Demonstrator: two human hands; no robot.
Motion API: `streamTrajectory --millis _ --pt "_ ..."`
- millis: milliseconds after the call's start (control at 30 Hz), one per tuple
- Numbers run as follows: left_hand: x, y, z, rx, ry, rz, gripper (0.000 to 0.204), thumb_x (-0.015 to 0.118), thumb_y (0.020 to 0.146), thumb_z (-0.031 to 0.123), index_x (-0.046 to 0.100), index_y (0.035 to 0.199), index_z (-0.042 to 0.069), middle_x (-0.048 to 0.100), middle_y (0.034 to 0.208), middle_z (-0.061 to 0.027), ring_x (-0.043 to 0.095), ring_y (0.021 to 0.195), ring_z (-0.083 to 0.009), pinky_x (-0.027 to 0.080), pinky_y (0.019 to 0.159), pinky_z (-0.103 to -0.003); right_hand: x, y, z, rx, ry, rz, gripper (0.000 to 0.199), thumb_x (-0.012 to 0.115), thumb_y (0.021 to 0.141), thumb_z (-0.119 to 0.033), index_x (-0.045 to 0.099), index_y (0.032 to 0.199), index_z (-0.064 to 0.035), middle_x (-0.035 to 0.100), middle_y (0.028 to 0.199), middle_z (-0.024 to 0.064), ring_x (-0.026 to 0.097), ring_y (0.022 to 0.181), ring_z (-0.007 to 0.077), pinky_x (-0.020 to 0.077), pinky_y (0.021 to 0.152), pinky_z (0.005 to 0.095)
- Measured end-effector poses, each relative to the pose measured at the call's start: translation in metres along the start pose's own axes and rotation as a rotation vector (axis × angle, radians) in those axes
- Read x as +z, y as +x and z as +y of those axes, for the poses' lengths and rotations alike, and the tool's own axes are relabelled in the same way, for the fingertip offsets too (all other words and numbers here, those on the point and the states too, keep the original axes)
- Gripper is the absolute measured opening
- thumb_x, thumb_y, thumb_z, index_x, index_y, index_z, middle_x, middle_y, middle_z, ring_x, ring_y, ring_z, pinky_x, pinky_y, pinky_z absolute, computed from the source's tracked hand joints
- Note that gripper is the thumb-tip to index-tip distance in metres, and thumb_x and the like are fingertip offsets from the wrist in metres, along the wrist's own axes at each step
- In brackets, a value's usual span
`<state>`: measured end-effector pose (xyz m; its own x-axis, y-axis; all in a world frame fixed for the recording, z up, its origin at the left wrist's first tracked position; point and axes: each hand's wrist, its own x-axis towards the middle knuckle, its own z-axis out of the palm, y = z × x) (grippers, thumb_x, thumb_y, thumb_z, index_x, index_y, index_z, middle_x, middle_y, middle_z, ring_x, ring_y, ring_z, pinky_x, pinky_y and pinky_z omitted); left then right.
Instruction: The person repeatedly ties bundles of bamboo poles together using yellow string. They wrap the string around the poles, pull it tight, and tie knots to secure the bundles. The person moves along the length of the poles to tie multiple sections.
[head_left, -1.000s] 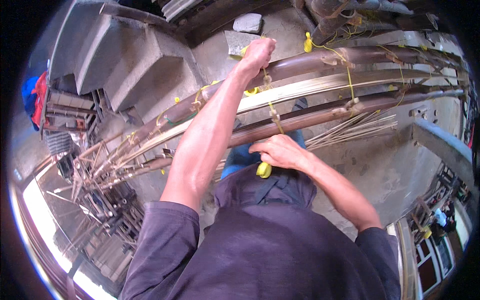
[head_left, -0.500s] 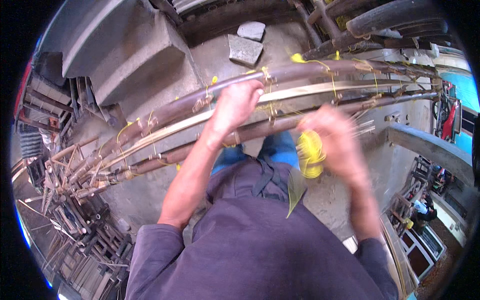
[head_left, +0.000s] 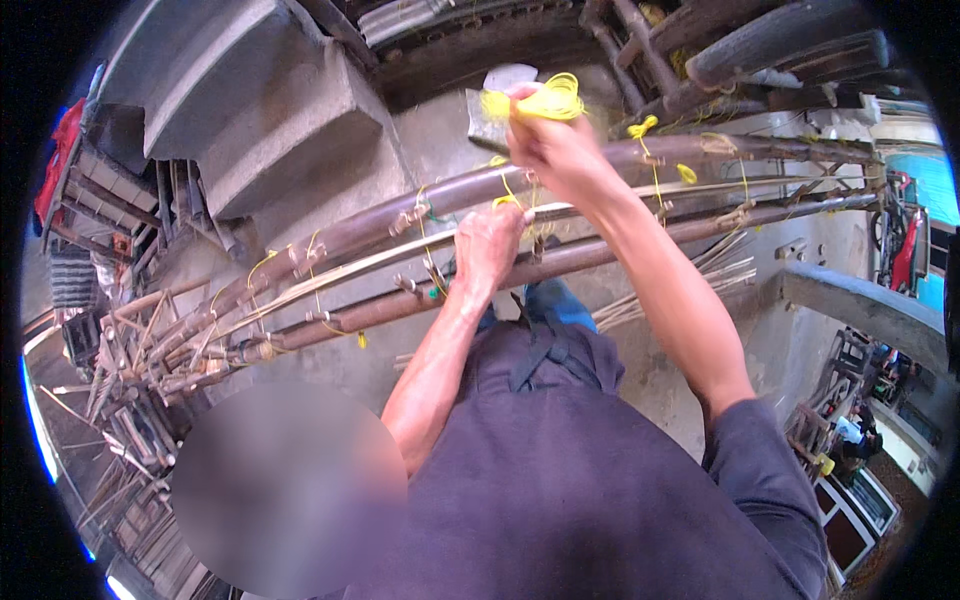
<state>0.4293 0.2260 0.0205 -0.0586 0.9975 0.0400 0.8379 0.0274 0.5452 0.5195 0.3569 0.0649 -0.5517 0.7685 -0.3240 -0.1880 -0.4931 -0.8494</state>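
A long curved frame of two brown poles spans the view: a far pole (head_left: 350,226) and a near pole (head_left: 585,257). Pale thin strips (head_left: 392,252) run lengthwise between them. Closed at these strips, my left hand (head_left: 487,243) has yellow cord (head_left: 508,202) at its fingertips. My right hand (head_left: 552,152) is raised over the far pole, its fingers wrapped round a looped hank of yellow cord (head_left: 556,98). Several yellow ties hang along the poles, one with a bow (head_left: 643,127). The exact grip of my left fingers is partly hidden.
Concrete steps (head_left: 270,125) rise at the far left. A stone block (head_left: 487,118) lies on the floor beyond the poles. Thick dark poles (head_left: 780,45) stack at the far right, loose strips (head_left: 690,285) lie below, and a concrete ledge (head_left: 860,305) stands right. A blurred patch covers the lower left.
My right hand has swung up and leftward over the far pole with the cord hank. My left hand has come down from the far pole to the strips.
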Motion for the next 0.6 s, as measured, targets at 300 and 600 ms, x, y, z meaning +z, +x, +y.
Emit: streamTrajectory --millis 300,600 --pt "-0.056 0.088 0.052 -0.152 -0.859 -0.434 0.033 0.055 0.091 0.030 0.063 0.090 -0.002 0.065 0.084 -0.0110 0.060 0.075 -0.0149 0.048 0.072 -0.033 0.023 -0.142 0.114 -0.201 -0.950 -0.266 0.014 0.052 0.081 -0.012 0.055 0.094 -0.0075 0.061 0.070 0.0205 0.063 0.071 0.0376 0.0495 0.063 0.0492" --pt "0.023 0.161 -0.067 -0.263 -0.402 -0.449 0.037 0.049 0.091 0.036 0.063 0.091 0.002 0.064 0.082 -0.0077 0.060 0.075 -0.0179 0.047 0.071 -0.033 0.015 -0.156 0.099 -0.323 -1.347 -0.497 0.025 0.070 0.063 -0.010 0.068 0.088 -0.0077 0.059 0.107 0.0119 0.055 0.101 0.0308 0.0486 0.083 0.0419"
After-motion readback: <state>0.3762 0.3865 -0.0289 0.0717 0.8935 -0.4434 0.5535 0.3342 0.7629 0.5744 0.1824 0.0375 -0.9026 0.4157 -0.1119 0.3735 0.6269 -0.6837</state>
